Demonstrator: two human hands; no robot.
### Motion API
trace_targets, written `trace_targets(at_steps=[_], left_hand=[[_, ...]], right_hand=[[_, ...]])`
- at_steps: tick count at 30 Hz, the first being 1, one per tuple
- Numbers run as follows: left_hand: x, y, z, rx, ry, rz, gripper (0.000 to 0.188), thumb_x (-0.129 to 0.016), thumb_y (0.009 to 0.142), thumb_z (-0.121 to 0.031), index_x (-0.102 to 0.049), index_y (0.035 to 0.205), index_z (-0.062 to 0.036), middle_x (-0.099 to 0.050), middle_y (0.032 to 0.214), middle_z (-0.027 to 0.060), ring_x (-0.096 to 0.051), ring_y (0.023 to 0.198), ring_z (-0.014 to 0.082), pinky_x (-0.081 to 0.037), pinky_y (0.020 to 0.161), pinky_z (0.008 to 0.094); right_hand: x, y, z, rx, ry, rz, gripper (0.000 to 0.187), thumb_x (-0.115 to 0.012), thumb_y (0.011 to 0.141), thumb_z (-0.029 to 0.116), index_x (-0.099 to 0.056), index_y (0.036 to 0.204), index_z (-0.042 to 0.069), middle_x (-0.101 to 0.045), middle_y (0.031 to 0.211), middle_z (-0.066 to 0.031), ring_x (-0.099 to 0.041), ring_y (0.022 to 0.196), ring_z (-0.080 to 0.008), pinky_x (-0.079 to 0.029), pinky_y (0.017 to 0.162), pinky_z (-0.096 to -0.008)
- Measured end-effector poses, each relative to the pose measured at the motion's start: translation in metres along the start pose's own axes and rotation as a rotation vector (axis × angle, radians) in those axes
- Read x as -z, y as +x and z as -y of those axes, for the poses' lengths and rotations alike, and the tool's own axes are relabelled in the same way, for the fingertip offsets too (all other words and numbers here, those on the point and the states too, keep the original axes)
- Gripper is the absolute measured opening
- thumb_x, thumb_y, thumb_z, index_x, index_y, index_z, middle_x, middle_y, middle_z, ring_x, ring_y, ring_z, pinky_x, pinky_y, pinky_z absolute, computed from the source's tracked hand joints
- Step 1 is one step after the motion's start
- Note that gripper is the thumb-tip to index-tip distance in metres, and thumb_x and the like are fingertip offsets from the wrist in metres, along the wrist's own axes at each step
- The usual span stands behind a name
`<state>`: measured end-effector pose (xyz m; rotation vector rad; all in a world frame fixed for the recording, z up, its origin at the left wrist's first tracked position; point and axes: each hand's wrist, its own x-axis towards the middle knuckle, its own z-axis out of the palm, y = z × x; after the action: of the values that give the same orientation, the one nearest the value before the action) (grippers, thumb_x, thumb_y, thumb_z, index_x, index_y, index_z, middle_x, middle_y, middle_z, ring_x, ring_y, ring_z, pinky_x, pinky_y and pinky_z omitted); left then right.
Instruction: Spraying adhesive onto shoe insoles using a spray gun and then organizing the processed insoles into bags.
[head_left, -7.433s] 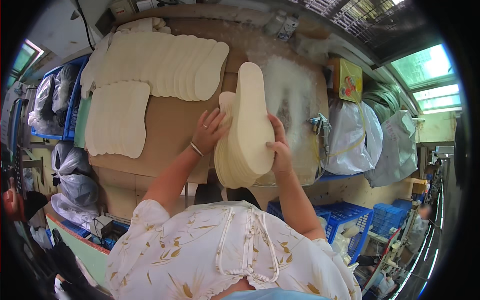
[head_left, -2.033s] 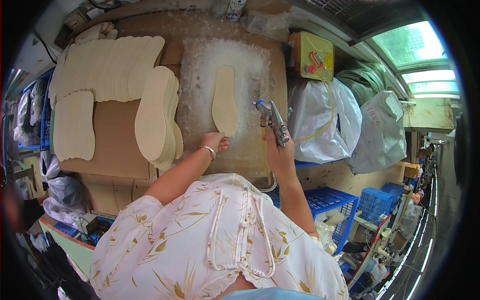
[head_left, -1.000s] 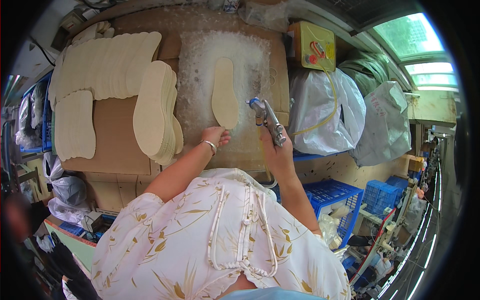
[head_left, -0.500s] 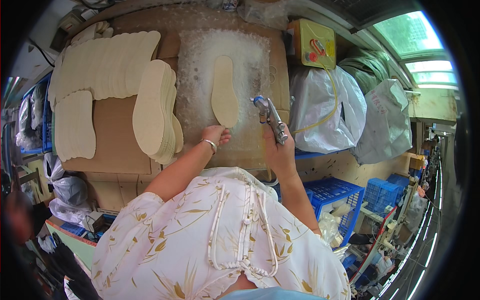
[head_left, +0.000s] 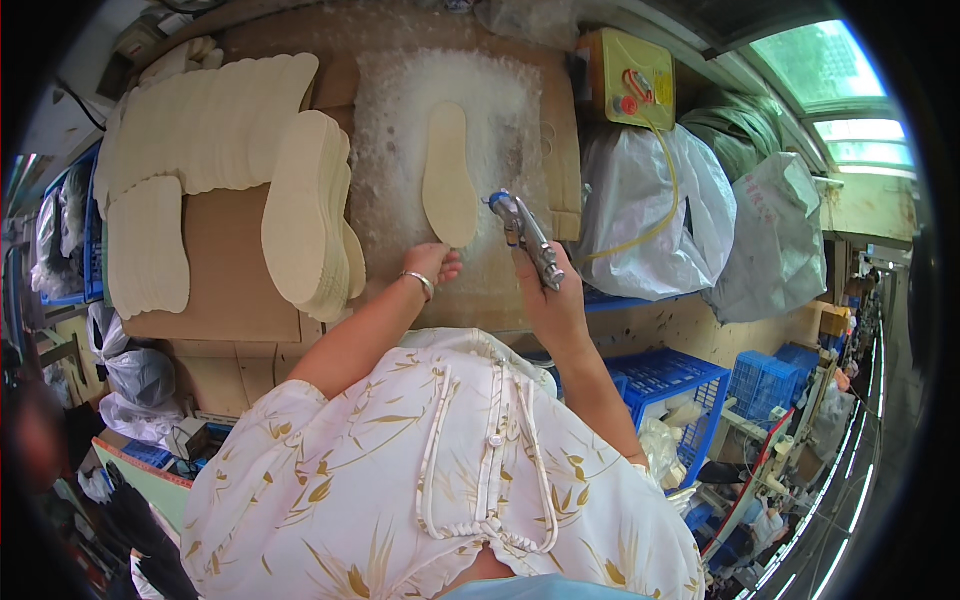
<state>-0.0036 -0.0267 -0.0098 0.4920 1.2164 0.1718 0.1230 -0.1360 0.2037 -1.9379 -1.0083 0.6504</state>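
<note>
Cream insole (head_left: 450, 180) flat on white-crusted patch (head_left: 392, 130), long axis running away from the person, wider end near, far end slightly left. Left hand (head_left: 430, 263) at near end; can't tell if fingers pinch it. Right hand (head_left: 556, 300) clamped on spray gun (head_left: 527, 238), nozzle insole-ward. Patch margin both sides; insole stack (head_left: 298, 210) at left edge.

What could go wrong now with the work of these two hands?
The left hand is at the near end of the cream, sole-shaped sheet, so spray from the silver metal spray gun in the right hand might hit that hand. The uneven stack of cream, sole-shaped sheets nearby might catch stray spray.
</note>
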Motion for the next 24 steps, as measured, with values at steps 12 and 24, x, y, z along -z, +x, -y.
trace_targets(at_steps=[12,24], left_hand=[[-0.004,-0.006,-0.003,-0.011,-0.008,-0.005,0.021,-0.054,0.091,-0.017,-0.055,0.105,-0.0017,-0.065,0.096,0.0107,-0.067,0.078,0.022,-0.056,0.064,0.031],[-0.005,-0.007,-0.005,0.004,0.022,-0.018,0.022,-0.054,0.091,-0.018,-0.056,0.106,-0.0014,-0.065,0.097,0.0108,-0.067,0.079,0.022,-0.056,0.064,0.0309]], right_hand=[[0.0,0.002,0.001,0.013,-0.039,0.024,0.025,-0.059,0.092,0.024,-0.054,0.098,0.0,-0.058,0.067,-0.015,-0.057,0.06,-0.0297,-0.045,0.058,-0.0361],[0.008,-0.011,-0.006,-0.069,-0.069,-0.005,0.021,-0.061,0.091,0.019,-0.053,0.099,0.002,-0.059,0.071,-0.0168,-0.058,0.063,-0.0326,-0.045,0.059,-0.0359]])
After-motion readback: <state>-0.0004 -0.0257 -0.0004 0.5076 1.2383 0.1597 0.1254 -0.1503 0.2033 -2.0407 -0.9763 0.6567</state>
